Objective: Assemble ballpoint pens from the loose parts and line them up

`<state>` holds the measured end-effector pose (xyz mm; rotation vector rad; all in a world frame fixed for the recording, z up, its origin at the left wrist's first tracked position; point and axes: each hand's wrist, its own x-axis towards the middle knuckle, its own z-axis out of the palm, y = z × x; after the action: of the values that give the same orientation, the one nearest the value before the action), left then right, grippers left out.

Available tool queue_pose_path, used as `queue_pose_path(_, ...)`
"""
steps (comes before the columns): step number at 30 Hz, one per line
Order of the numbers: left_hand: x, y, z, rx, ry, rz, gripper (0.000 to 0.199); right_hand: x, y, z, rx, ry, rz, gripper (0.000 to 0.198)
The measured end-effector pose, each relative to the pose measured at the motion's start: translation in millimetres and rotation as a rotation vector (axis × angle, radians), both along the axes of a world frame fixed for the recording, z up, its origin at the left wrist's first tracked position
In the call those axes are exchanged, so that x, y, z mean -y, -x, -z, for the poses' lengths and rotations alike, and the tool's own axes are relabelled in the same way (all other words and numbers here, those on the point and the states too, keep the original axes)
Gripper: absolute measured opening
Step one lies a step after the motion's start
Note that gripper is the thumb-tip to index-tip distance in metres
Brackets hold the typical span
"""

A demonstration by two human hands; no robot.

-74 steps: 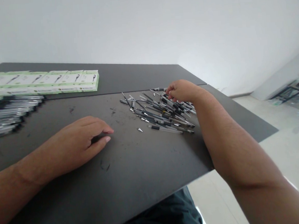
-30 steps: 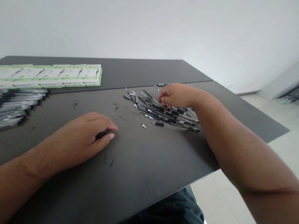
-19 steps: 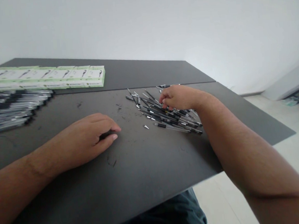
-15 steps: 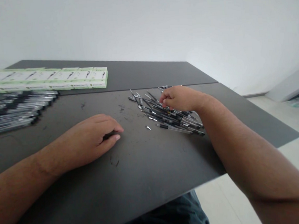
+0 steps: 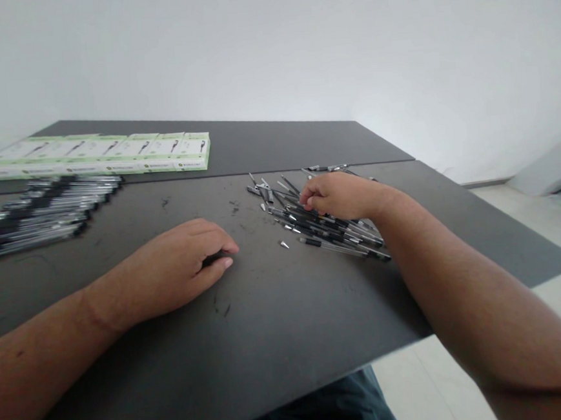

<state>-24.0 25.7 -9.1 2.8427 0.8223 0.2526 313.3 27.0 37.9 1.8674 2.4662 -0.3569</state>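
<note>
My left hand (image 5: 185, 266) rests on the dark grey table (image 5: 252, 341), fingers curled and thumb a little apart, with nothing visible between them. To its right lies a loose heap of disassembled pen parts (image 5: 328, 227): black-gripped barrels, thin refills and small silver tips. My right hand (image 5: 340, 195) is at the far side of this heap with its fingers bent and pinched together. What they grip, if anything, is hidden behind the fingers. A single silver cone-shaped pen tip (image 5: 284, 244) sits on the near left of the heap, apart from it.
Assembled-looking clear pens with black grips (image 5: 52, 212) lie side by side in a bundle on the left. Behind them stands a row of white and green boxes (image 5: 111, 152) with pen pictures. A seam crosses the table; its near edge runs above my lap (image 5: 335, 406).
The whole view has shifted slightly. My right hand has come slightly lower and to the left over the pen parts, its fingers drawn closer together. My left hand stays in place.
</note>
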Motion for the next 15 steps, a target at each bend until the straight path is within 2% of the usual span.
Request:
queue_pose_path(3, -0.1, 0.9, 0.0, 0.009, -0.001, 0.013, 0.030, 1.7, -7.7, -7.6, -0.049, -0.004, 0.055, 0.027)
queue_pose_path(5, -0.3, 1.0, 0.1, 0.017, -0.003, 0.015, 0.029, 1.2, -20.1, -14.5, -0.096, -0.009, 0.156, 0.029)
queue_pose_path(8, -1.0, 0.6, 0.8, 0.024, 0.002, 0.012, 0.029, -3.7, -45.7, -21.3, -0.128, -0.098, 0.326, 0.032)
queue_pose_path(11, -2.3, 0.5, 2.5, 0.026, 0.004, 0.010, 0.029, -10.7, -68.4, -20.4, -0.126, -0.112, 0.423, 0.034)
queue_pose_path(15, -4.5, 1.9, 5.1, 0.028, 0.007, 0.001, 0.029, -16.3, -82.0, -14.2, -0.113, -0.035, 0.496, 0.037)
